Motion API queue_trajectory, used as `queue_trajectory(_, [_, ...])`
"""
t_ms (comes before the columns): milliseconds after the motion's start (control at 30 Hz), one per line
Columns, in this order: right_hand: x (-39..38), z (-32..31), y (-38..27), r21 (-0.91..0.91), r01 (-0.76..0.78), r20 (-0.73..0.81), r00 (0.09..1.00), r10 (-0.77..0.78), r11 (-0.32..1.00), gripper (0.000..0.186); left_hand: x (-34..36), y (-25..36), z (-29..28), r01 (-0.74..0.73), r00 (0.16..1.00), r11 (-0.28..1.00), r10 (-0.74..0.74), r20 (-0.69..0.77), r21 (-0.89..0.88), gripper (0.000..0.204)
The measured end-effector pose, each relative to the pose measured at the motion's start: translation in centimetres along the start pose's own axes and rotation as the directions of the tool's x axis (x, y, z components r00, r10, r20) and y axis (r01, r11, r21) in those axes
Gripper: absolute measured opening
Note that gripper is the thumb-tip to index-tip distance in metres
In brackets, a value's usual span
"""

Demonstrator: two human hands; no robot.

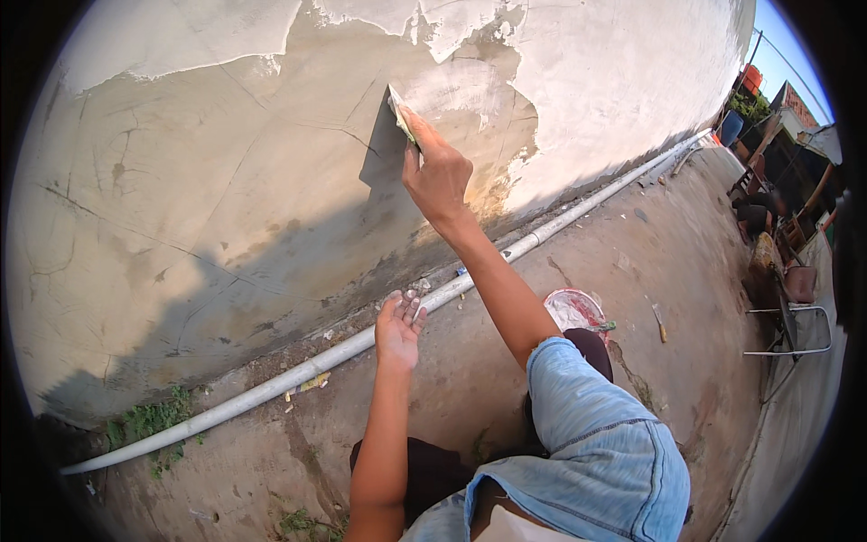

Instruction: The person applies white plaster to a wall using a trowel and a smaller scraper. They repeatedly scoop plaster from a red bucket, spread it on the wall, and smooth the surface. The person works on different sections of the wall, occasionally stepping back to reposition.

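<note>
My right hand [438, 176] is raised to the wall, its fingers closed round a putty knife [397, 113] whose edge is at the plaster and casts a dark shadow beside it. The wall [199, 172] is bare grey cement with cracks here, while an uneven white coat [614, 72] covers its top and right. Lower down, my left hand [397, 332] is held out palm up over the pipe, holding nothing, its fingers loosely curled and apart with white residue on the tips.
A long white pipe [361, 341] runs along the wall's foot. By my right side stands a red-rimmed bucket [578, 309] with white paste. A narrow tool [661, 325] lies on the concrete ground [668, 244]. Weeds [149, 420] grow lower left; a metal-framed chair [799, 312] stands far right.
</note>
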State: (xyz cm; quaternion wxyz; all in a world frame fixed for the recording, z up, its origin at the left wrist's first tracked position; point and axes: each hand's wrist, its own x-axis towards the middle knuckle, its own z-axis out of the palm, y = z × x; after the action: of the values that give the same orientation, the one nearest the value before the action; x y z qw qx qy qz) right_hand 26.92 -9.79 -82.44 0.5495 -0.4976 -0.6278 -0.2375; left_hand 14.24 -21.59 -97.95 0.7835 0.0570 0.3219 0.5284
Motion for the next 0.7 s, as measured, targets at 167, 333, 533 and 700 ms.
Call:
queue_trajectory(167, [2.8,-5.9,6.5,0.731,-0.623,0.419,0.732,0.537,0.279,0.023,0.4,0.4,-0.6,-0.009,1.000,1.000,0.009,-0.003,0.016,0.024])
queue_trajectory(333, [7.9,-9.7,16.4,0.713,-0.409,-0.107,0.739,0.665,0.569,0.020,0.7,0.6,-1.2,-0.055,0.998,0.998,0.055,-0.003,0.029,0.021])
queue_trajectory(533, [10.3,-3.5,8.4,-0.015,-0.459,-0.258,0.860,0.440,0.888,0.044,0.5,0.8,-1.2,-0.040,0.998,0.998,0.042,-0.044,0.041,0.021])
queue_trajectory(700, [5.2,-0.5,2.8,0.028,0.031,-0.188,0.982,-0.025,0.999,0.044,1.7,0.6,-2.3,-0.066,0.996,0.996,0.069,-0.048,0.067,0.018])
